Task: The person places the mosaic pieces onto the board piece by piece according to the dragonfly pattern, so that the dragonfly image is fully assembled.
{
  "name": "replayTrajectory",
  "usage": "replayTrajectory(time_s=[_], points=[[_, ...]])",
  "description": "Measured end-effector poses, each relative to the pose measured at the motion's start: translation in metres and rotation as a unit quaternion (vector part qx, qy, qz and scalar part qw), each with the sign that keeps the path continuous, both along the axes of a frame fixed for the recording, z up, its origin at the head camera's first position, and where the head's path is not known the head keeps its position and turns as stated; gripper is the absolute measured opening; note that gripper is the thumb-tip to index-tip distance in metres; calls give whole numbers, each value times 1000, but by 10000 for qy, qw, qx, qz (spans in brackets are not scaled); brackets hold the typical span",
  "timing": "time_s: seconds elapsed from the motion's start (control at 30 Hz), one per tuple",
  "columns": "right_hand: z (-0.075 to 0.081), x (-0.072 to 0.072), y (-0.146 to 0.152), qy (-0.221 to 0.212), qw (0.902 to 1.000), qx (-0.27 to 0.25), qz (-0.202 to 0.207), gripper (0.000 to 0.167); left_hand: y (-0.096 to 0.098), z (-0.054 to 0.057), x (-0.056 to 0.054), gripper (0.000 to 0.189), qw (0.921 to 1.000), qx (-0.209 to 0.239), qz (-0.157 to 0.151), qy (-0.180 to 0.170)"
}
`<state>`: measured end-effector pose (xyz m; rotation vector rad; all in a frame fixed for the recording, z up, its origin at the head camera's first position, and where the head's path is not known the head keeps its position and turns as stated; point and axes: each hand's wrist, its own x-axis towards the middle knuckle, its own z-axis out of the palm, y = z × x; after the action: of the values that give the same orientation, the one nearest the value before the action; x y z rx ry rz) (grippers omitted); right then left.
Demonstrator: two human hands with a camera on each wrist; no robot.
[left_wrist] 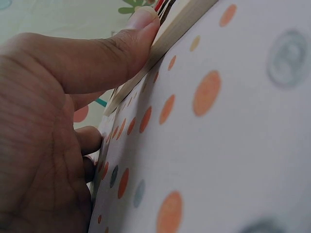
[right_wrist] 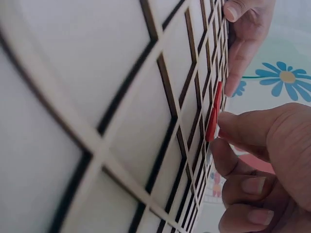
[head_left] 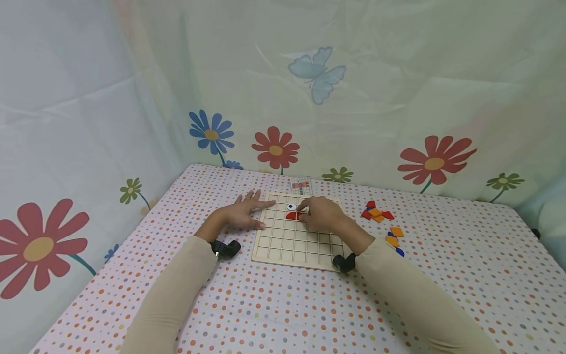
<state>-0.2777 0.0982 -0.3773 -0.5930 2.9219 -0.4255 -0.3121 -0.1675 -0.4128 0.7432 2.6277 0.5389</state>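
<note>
A pale wooden board point(head_left: 287, 246) with a raised square grid lies on the dotted tablecloth. Near its far side are a white eye piece point(head_left: 291, 207) with a black pupil and flat red pieces point(head_left: 292, 216) just below. My right hand point(head_left: 325, 214) is over the board, fingers curled, thumb and index finger pinching at the right end of the red pieces; in the right wrist view a red piece point(right_wrist: 212, 125) shows at those fingertips. My left hand point(head_left: 242, 211) rests with fingers spread at the board's left edge, its thumb point(left_wrist: 141, 24) against the rim.
A small gridded card point(head_left: 301, 185) with a red-orange picture lies behind the board. Right of the board are a cluster of red and orange pieces point(head_left: 376, 212) and a nearer group of orange and blue ones point(head_left: 392, 240). A floral curtain point(head_left: 376, 98) hangs behind the table.
</note>
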Motion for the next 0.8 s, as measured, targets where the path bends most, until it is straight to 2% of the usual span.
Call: replayTrajectory(time_s=[0.2, 0.47, 0.6, 0.8], points=[[-5, -1, -3, 44, 9997, -37, 241, 29, 0, 0, 0, 78, 10000, -21, 51, -4], [3, 4, 2, 38, 10000, -51, 9, 27, 0, 2, 2, 79, 10000, -36, 39, 12], [5, 8, 22, 109, 9994, -295, -141, 29, 1, 3, 2, 79, 10000, -15, 21, -23], [6, 13, 75, 306, 9948, -802, -550, 28, 0, 2, 1, 80, 10000, -40, 30, -3]])
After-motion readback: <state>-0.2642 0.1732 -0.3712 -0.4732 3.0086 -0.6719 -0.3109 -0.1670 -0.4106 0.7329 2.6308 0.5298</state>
